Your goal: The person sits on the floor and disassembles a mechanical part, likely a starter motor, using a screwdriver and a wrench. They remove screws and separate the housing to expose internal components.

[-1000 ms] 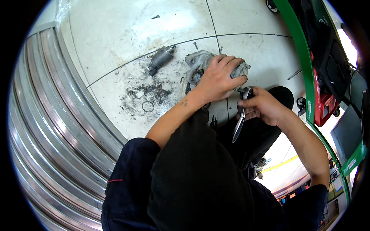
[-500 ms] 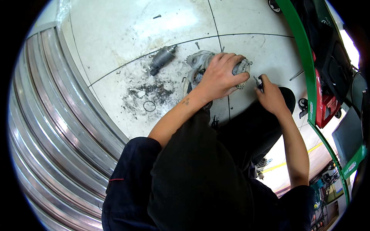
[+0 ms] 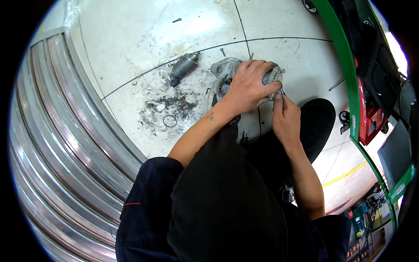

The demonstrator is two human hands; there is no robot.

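My left hand (image 3: 251,87) is wrapped over a grey cast-metal housing (image 3: 221,69) on the floor, thumb and fingers around its right end. Against that right end works my right hand (image 3: 286,114), closed on a slim hand tool whose shiny metal shaft (image 3: 283,91) shows at the fingertips. Its handle is hidden in the grip, and I cannot tell whether the tip touches the housing. To the left of the housing lies a dark grey motor-like cylinder (image 3: 184,64). Bolts (image 3: 222,52) lie just beyond, and a thin black ring (image 3: 170,121) rests among black crumbs of dirt.
Ribbed metal profiles (image 3: 65,126) fill the left side. A green frame (image 3: 349,83) with a red part (image 3: 372,120) and casters (image 3: 345,117) stands at the right. Another bolt (image 3: 176,20) lies farther out on the tiles. My dark-clad knee (image 3: 321,115) is beside my right hand.
My right hand has moved left with the tool, from beside my knee up to the housing's right end. My left hand keeps its hold in the same place.
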